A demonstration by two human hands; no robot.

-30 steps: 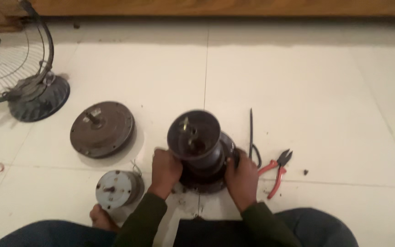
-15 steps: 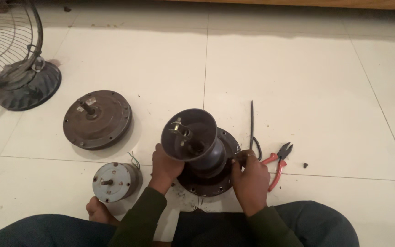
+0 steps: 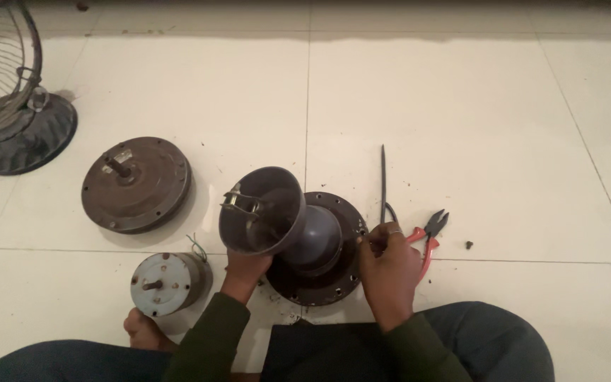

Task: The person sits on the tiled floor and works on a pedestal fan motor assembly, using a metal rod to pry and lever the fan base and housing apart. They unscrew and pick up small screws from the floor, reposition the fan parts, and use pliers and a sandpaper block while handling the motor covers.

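Observation:
A dark ceiling-fan motor housing with a grey cup-shaped canopy on its rod lies tilted on the white tiled floor in front of me. My left hand grips it from below, under the canopy. At the right rim of the round housing, my right hand has its fingers pinched against the edge; whether it holds a small part I cannot tell. A ring is on one finger.
A round brown motor disc lies to the left, a smaller silver motor with wires beside my bare foot. Red-handled pliers and a thin dark rod lie right of the housing. A fan guard and base stand far left.
The canopy has tipped further toward the left and toward me. My right hand stays at the housing's right rim, and the camera has drawn closer.

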